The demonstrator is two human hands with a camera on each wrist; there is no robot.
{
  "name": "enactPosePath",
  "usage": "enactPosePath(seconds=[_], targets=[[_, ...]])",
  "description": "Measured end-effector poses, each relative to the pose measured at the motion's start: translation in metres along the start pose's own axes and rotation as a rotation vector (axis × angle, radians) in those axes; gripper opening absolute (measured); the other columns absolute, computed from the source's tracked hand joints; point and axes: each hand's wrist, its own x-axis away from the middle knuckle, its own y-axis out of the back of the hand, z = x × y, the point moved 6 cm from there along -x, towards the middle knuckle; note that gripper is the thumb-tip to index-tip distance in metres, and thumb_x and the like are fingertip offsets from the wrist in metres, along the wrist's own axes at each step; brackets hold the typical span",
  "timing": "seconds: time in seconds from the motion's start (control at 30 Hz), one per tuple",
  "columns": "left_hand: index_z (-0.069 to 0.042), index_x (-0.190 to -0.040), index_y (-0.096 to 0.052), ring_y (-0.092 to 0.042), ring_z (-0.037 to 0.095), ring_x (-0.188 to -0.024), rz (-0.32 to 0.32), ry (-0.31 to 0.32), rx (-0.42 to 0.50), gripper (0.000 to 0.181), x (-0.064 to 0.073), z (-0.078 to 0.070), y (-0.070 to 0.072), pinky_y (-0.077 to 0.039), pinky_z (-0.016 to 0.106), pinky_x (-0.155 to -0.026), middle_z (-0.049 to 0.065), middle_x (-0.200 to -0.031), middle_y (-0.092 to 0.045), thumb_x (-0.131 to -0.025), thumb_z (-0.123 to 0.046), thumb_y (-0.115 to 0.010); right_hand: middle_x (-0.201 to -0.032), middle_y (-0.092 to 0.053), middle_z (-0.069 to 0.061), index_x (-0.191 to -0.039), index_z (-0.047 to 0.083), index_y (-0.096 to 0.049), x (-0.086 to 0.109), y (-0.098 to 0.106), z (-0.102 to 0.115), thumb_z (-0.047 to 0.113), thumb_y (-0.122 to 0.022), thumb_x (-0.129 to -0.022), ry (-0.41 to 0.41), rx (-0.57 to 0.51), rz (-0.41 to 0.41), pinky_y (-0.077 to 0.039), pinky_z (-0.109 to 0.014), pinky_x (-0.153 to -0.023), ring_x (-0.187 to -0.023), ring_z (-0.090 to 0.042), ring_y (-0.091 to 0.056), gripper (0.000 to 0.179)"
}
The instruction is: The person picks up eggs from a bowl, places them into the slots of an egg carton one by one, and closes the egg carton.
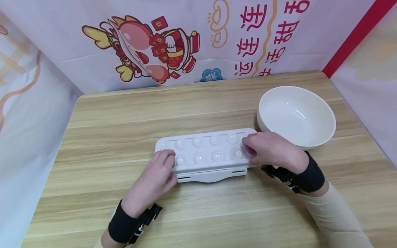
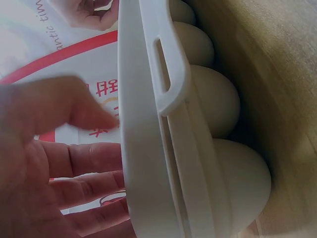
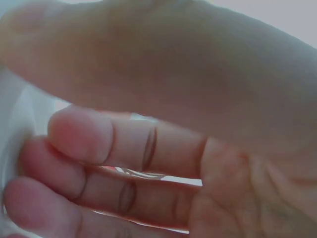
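Note:
A white egg box with small round domes across its lid lies lengthwise on the table. Its front flap hangs out along the near side, with a slot at each end. Rounded egg-shaped cups bulge beneath the lid in the left wrist view. My left hand has its fingertips on the lid's left end, thumb apart from the other fingers. At the opposite end, my right hand touches the lid with its fingertips, the thumb near the front corner. In the right wrist view its fingers extend to the white surface.
A large white bowl stands at the back right, close beside the right hand and the box's far corner. The wooden table is backed by a printed white cloth. Black straps with cameras sit on both wrists.

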Motion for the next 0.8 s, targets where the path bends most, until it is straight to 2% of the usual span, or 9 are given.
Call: enactPosePath(seconds=[0.17, 0.3, 0.5, 0.63, 0.8], targets=[[0.002, -0.096, -0.05, -0.044, 0.035, -0.107, 0.078, 0.051, -0.017, 0.042, 0.001, -0.001, -0.006, -0.044, 0.046, -0.095, 0.023, -0.112, -0.052, -0.073, -0.024, -0.074, -0.068, -0.047, -0.002, -0.086, 0.01, -0.054, -0.002, -0.002, 0.005, 0.016, -0.078, -0.068, 0.059, -0.015, -0.047, -0.035, -0.025, -0.053, -0.06, -0.016, -0.043, 0.03], [0.0, -0.099, -0.047, -0.042, 0.035, -0.108, 0.108, 0.073, -0.033, 0.051, 0.001, -0.004, -0.009, -0.044, 0.045, -0.095, 0.022, -0.114, -0.049, -0.07, -0.03, -0.078, -0.075, -0.047, -0.002, -0.091, 0.011, -0.052, -0.004, -0.004, 0.008, 0.022, -0.08, -0.068, 0.069, -0.028, -0.042, -0.036, -0.025, -0.053, -0.062, -0.015, -0.044, 0.037], [-0.002, -0.096, -0.046, -0.041, 0.033, -0.108, 0.101, 0.076, -0.071, 0.051, 0.002, -0.005, -0.01, -0.044, 0.042, -0.094, 0.019, -0.113, -0.049, -0.069, -0.03, -0.079, -0.082, -0.05, -0.002, -0.098, 0.011, -0.053, -0.005, -0.005, 0.012, 0.022, -0.08, -0.068, 0.088, -0.03, -0.064, -0.041, -0.025, -0.055, -0.067, -0.016, -0.046, 0.042], [-0.003, -0.096, -0.046, -0.041, 0.033, -0.108, 0.092, 0.071, -0.08, 0.052, 0.002, -0.006, -0.01, -0.045, 0.043, -0.094, 0.019, -0.113, -0.048, -0.069, -0.033, -0.079, -0.09, -0.053, -0.003, -0.106, 0.011, -0.056, -0.007, -0.006, 0.023, 0.022, -0.081, -0.067, 0.174, -0.003, -0.127, -0.048, -0.027, -0.06, -0.072, -0.015, -0.049, 0.047], [-0.003, -0.096, -0.045, -0.041, 0.035, -0.108, 0.087, 0.07, -0.092, 0.059, 0.002, -0.006, -0.009, -0.044, 0.044, -0.094, 0.02, -0.114, -0.048, -0.066, -0.04, -0.079, -0.097, -0.055, -0.004, -0.108, 0.012, -0.058, -0.011, -0.01, 0.039, 0.025, -0.08, -0.068, 0.25, 0.034, -0.189, -0.053, -0.032, -0.063, -0.077, -0.015, -0.053, 0.047]])
